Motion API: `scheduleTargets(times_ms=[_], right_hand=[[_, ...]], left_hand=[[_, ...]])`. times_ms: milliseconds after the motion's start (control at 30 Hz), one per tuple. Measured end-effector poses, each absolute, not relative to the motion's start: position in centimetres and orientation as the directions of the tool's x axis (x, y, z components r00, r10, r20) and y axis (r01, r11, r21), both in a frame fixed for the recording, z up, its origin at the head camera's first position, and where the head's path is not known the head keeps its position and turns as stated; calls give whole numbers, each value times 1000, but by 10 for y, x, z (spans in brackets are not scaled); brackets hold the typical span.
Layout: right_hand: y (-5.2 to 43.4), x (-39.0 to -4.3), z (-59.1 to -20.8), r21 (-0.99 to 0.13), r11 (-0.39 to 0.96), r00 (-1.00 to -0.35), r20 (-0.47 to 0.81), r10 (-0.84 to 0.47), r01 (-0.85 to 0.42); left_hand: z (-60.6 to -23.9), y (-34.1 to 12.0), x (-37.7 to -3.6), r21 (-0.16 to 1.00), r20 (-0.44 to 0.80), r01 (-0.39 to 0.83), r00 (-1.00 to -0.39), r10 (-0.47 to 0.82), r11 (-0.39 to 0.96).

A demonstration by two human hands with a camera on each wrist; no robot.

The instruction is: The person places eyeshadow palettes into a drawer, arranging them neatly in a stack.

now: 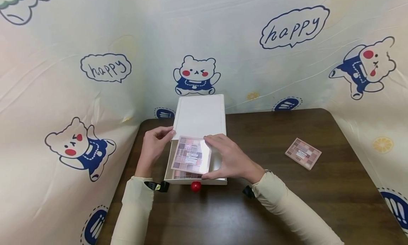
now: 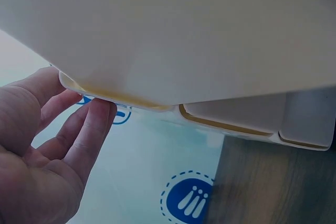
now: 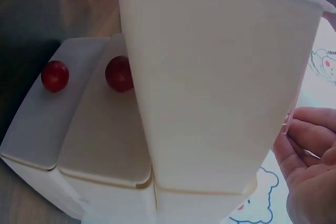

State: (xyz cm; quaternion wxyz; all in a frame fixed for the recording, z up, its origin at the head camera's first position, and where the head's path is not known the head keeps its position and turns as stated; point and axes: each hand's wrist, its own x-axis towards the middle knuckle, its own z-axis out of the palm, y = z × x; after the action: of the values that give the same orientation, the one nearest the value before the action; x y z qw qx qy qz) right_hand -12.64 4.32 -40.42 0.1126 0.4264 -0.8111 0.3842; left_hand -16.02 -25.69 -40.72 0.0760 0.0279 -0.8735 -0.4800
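My right hand (image 1: 234, 158) holds an eyeshadow palette (image 1: 190, 155), thumb at its near edge and fingers at its far edge. The palette tilts over the pulled-out top drawer (image 1: 210, 182) of a white drawer cabinet (image 1: 200, 113). Beneath it, another palette (image 1: 183, 175) lies inside the drawer, mostly covered from sight. At the cabinet's front left top corner, my left hand (image 1: 153, 147) grips the edge; in the left wrist view its fingers (image 2: 102, 116) bend against that edge. The right wrist view shows the drawer's underside, with the right hand beside it at the palette's thin pink edge (image 3: 288, 120).
A further palette (image 1: 303, 153) lies on the dark wooden table (image 1: 267, 209) to the right. The drawer front carries a red knob (image 1: 196, 186). Two lower drawers with red knobs (image 3: 55, 76) are pushed in. A patterned cloth (image 1: 242, 60) hangs around the table.
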Motion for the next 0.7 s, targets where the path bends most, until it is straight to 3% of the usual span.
scheduleTargets(times_ms=[700], right_hand=[[23, -131, -393, -498, 422, -607, 300, -736, -757]], left_hand=[[-407, -258, -160, 840, 103, 22, -988, -118, 542]])
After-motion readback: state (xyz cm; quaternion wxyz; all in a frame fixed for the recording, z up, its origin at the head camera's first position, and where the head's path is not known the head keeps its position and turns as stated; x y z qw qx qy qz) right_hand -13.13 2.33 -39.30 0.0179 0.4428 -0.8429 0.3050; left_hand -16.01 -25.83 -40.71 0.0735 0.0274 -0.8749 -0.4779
